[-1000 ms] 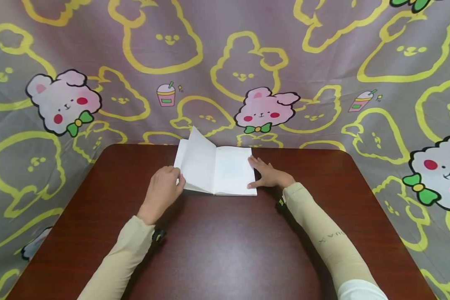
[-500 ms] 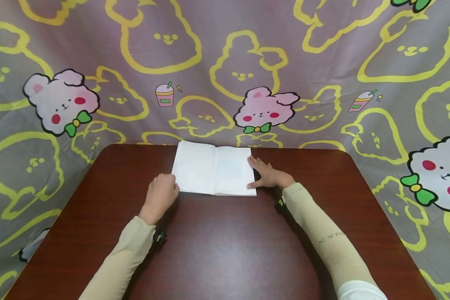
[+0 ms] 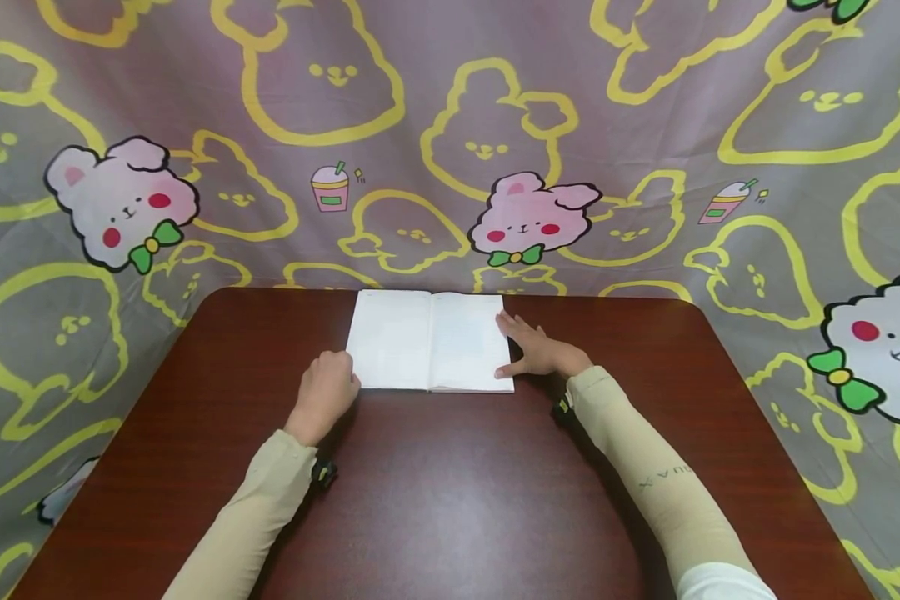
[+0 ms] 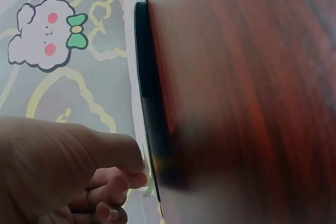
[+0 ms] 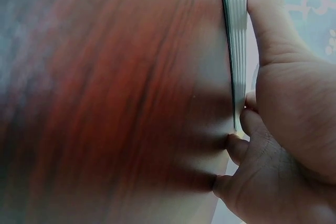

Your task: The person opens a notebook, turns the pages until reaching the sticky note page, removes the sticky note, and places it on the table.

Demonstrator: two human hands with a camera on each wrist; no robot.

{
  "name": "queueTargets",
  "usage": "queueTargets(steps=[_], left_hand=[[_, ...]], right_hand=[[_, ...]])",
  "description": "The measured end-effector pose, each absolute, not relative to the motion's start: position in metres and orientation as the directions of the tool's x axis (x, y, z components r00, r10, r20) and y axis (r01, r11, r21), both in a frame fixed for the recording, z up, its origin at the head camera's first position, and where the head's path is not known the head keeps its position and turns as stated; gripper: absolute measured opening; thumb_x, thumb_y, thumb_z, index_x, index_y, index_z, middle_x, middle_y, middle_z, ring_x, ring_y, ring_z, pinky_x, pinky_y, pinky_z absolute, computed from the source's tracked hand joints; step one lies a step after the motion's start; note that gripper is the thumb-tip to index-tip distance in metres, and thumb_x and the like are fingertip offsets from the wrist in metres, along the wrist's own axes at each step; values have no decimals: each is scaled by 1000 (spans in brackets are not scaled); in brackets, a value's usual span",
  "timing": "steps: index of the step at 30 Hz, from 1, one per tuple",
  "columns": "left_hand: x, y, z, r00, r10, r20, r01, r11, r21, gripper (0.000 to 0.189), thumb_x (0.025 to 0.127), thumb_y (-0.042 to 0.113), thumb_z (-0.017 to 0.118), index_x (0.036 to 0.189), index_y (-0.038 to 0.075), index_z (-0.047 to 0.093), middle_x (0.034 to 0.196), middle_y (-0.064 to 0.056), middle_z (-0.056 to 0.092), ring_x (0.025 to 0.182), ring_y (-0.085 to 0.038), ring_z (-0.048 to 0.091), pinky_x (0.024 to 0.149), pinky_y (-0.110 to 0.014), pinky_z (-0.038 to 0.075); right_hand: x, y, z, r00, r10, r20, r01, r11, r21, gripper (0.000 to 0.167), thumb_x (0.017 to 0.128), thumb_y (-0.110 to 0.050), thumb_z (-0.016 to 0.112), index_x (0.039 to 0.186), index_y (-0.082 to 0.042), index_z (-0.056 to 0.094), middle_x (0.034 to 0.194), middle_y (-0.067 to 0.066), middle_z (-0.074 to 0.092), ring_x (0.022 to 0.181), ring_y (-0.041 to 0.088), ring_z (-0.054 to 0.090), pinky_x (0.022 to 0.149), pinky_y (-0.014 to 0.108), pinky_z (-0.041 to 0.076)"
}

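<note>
An open book (image 3: 392,340) with blank-looking white pages lies flat near the table's far edge in the head view. At its left edge my left hand (image 3: 324,393) has curled fingers. Thumb and forefinger of that left hand (image 4: 68,166) pinch the book's edge (image 4: 137,85) in the left wrist view. My right hand (image 3: 537,348) rests along the book's right edge, thumb and fingers spread. In the right wrist view, the right thumb lies against the page block (image 5: 238,35) and other fingertips touch the table. Both palms are mostly hidden.
The dark reddish-brown wooden table (image 3: 450,500) stretches toward the wearer in front of the book. A patterned fabric curtain (image 3: 390,108) stands close behind the table and along its sides. Each wrist carries a small black device.
A raised page has come down onto the left side, and the spread lies flat now. My left hand has moved slightly down along the left edge. The right hand stays in place.
</note>
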State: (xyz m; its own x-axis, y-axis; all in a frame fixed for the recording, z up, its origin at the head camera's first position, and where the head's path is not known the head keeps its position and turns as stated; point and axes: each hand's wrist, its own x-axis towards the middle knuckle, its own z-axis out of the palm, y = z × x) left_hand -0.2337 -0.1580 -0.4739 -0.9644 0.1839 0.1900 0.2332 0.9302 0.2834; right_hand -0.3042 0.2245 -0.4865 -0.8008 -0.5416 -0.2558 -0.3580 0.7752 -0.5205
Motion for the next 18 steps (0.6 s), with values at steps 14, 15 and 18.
queueTargets(steps=[14, 15, 18], left_hand=[[-235, -154, -480, -983, 134, 128, 168, 933, 317, 17, 80, -5, 57, 63, -1, 58, 65, -21, 61, 58, -37, 62, 46, -47, 49], [-235, -154, -480, -983, 132, 125, 165, 933, 319, 18, 80, -5, 56, 63, -1, 58, 65, -21, 60, 57, -36, 62, 46, -47, 49], [-236, -155, -481, -985, 128, 116, 159, 933, 323, 19, 80, -5, 56, 62, -1, 57, 64, -20, 59, 57, -34, 60, 45, -45, 48]], right_hand=[[-303, 226, -488, -800, -548, -245, -357, 763, -539, 114, 89, -44, 77, 163, -3, 0, 171, 16, -5, 156, 41, -8, 118, 72, -3], [-304, 226, -488, -798, -550, -245, -359, 761, -540, 114, 90, -44, 77, 163, -3, 0, 171, 16, -5, 156, 41, -8, 118, 72, -3], [-304, 227, -488, -794, -559, -241, -364, 753, -548, 114, 90, -44, 77, 163, -2, 0, 171, 17, -6, 156, 42, -9, 117, 73, -4]])
